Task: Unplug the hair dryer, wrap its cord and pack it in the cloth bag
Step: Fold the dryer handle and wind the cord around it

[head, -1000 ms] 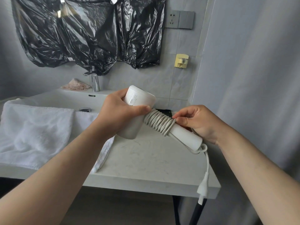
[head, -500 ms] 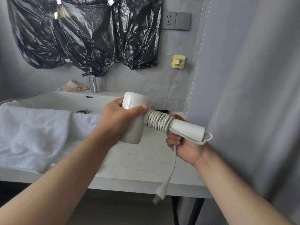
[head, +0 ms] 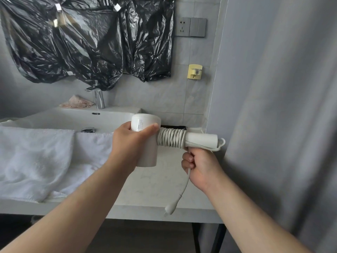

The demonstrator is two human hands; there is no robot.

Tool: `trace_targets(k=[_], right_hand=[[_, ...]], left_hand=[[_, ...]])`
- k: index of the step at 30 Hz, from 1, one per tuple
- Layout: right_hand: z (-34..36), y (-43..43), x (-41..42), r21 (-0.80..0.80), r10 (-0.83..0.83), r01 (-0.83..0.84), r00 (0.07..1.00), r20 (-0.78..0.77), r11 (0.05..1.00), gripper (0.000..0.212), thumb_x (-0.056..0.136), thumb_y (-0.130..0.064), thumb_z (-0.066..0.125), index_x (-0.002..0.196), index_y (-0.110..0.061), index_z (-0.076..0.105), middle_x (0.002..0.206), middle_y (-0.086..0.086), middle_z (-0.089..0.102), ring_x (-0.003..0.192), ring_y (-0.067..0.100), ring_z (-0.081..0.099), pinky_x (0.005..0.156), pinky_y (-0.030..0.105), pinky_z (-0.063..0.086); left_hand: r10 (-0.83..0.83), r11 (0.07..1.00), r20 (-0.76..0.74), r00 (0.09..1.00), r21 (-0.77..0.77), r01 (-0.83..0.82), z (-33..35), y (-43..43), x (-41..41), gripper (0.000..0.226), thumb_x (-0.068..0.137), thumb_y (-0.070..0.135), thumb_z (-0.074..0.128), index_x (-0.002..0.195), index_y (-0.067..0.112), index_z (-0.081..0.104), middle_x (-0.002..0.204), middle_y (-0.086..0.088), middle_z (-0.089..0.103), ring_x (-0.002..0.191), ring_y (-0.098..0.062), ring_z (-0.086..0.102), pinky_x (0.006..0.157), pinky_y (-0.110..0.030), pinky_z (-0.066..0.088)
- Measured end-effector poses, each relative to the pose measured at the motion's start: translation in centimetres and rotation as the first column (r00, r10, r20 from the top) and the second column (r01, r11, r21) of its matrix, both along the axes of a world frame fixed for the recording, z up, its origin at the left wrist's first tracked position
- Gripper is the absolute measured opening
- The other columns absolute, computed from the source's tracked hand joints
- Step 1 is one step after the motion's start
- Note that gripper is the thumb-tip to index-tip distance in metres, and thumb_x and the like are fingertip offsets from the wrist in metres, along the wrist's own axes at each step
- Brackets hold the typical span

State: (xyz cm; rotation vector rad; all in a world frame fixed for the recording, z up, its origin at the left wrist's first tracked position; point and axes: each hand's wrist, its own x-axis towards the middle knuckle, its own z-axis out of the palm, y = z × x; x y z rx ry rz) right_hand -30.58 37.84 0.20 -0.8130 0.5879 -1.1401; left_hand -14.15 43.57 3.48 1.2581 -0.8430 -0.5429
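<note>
1. Over the front edge of the counter (head: 145, 189), the plug (head: 169, 209) dangles free at the end of the cord (head: 185, 187).
2. Above the counter's right part, the right hand (head: 202, 167) is a fist closed round the loose run of cord. The cord leaves the bottom of the fist and drops to the plug.
3. Above the counter's middle, the left hand (head: 131, 141) wraps the barrel of the hair dryer (head: 147, 154), with the thumb across the front near the printed label. The barrel stands upright.
4. The handle (head: 200, 139) juts level toward the counter's right end, clear of the left grip. Tight coils (head: 170, 138) of cord start just beside the left thumb. The handle's bare end lies just above the right fist.
5. On the counter's left part lies a white towel (head: 32, 157).
6. At the counter's back sit the sink (head: 73, 119), a faucet (head: 99, 99) and a pink cloth (head: 76, 104).
7. On the wall above the counter hang black plastic bags (head: 82, 42), a socket (head: 183, 26) and a yellow hook (head: 195, 73). A grey curtain (head: 282, 106) hangs at the counter's right end.
</note>
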Motion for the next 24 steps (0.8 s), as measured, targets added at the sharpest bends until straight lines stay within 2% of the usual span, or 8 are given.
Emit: trace_targets(k=[4,6,9,13,15,17,21,24], right_hand=[[-0.7,1.2,0.6,-0.206,-0.158,0.105,0.953,-0.257,0.973,0.023,0.098,-0.003,0.045,0.079,-0.010,0.055,0.070,0.003,0.049,0.040,0.007,0.027,0.039,0.021,0.020],[-0.6,1.5,0.6,-0.315,-0.244,0.120,0.889,-0.388,0.941,0.025,0.098,-0.009,0.046,0.075,-0.008,0.056,0.067,0.002,0.050,0.040,0.008,0.029,0.042,0.024,0.024],[-0.4,1.7,0.6,-0.454,-0.350,0.081,0.760,-0.547,0.887,0.025,0.098,-0.020,0.049,0.081,-0.008,0.061,0.063,0.000,0.053,0.048,0.012,0.040,0.054,0.031,0.033],[0.2,2.0,0.4,-0.569,-0.444,-0.007,0.616,-0.650,0.823,0.022,0.097,-0.021,0.047,0.082,-0.015,0.062,0.060,0.000,0.058,0.061,0.019,0.054,0.062,0.035,0.040],[0.4,1.8,0.2,-0.616,-0.501,-0.088,0.499,-0.707,0.783,0.024,0.097,-0.022,0.046,0.081,-0.011,0.059,0.069,0.009,0.063,0.069,0.027,0.059,0.064,0.040,0.045],[0.4,1.7,-0.1,-0.639,-0.537,-0.164,0.411,-0.737,0.751,0.026,0.096,-0.024,0.045,0.078,-0.007,0.054,0.072,0.013,0.063,0.069,0.031,0.058,0.064,0.042,0.047],[0.7,1.8,-0.7,-0.592,-0.490,-0.269,0.362,-0.793,0.760,0.031,0.094,-0.022,0.043,0.065,-0.014,0.038,0.064,0.008,0.050,0.057,0.023,0.044,0.054,0.033,0.034],[0.9,2.2,-1.0,-0.618,-0.539,-0.329,0.306,-0.785,0.714,0.031,0.093,-0.020,0.045,0.064,-0.015,0.036,0.066,0.010,0.055,0.058,0.025,0.046,0.055,0.032,0.035]], left_hand=[[0.078,0.997,-0.021,0.997,-0.001,-0.078,0.1,-0.2,-0.1,0.038,0.067,0.037,0.086,0.091,0.011,0.070,0.081,-0.007,0.070,0.063,-0.021,0.064,0.052,-0.036,0.058],[0.109,0.994,0.012,0.994,-0.020,-0.108,0.1,-0.1,-0.1,0.036,0.069,0.034,0.086,0.091,0.012,0.069,0.080,-0.005,0.069,0.062,-0.018,0.063,0.051,-0.033,0.057],[0.147,0.989,0.074,0.986,-0.043,-0.144,0.3,-0.1,-0.2,0.035,0.068,0.035,0.086,0.090,0.014,0.068,0.076,0.001,0.068,0.061,-0.014,0.061,0.052,-0.030,0.054],[0.184,0.983,0.122,0.975,-0.051,-0.179,0.5,-0.2,-0.2,0.038,0.065,0.041,0.085,0.089,0.016,0.068,0.074,0.004,0.068,0.060,-0.011,0.060,0.055,-0.033,0.055],[0.205,0.979,0.152,0.967,-0.050,-0.200,0.4,-0.4,-0.2,0.042,0.062,0.046,0.084,0.088,0.018,0.067,0.076,0.004,0.069,0.062,-0.012,0.062,0.059,-0.036,0.056],[0.234,0.972,0.189,0.954,-0.049,-0.229,0.4,-0.4,-0.2,0.042,0.062,0.047,0.082,0.088,0.019,0.066,0.077,0.005,0.068,0.065,-0.012,0.062,0.060,-0.035,0.055],[0.267,0.963,0.236,0.934,-0.034,-0.267,0.1,-0.4,-0.2,0.041,0.060,0.050,0.079,0.089,0.026,0.062,0.081,0.008,0.068,0.073,-0.013,0.065,0.064,-0.037,0.055],[0.279,0.959,0.262,0.924,-0.031,-0.281,-0.2,-0.3,-0.1,0.043,0.060,0.051,0.079,0.092,0.028,0.060,0.082,0.010,0.067,0.076,-0.012,0.065,0.064,-0.034,0.052]])
